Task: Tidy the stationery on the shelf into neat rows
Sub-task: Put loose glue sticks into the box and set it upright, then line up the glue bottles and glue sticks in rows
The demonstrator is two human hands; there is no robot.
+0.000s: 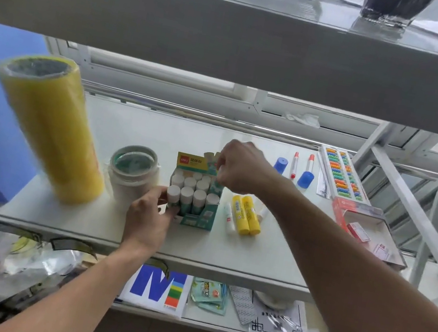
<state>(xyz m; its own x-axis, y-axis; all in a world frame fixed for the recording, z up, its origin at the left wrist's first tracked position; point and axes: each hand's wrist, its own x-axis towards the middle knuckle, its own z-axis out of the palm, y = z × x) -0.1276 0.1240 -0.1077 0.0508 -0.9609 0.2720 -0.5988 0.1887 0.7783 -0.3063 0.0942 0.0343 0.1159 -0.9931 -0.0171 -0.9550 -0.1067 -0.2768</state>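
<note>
- Glue box (197, 214) is stood mid-shelf (114, 223), its sticks upright, caps up.
- Left hand (148, 219) fingers are pinched on its front-left stick (173, 196).
- Right hand (241, 166) fingers are closed on its back flap (210, 157).

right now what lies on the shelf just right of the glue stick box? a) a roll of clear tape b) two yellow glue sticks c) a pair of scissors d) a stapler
b: two yellow glue sticks lie side by side right of the glue stick box.
</note>
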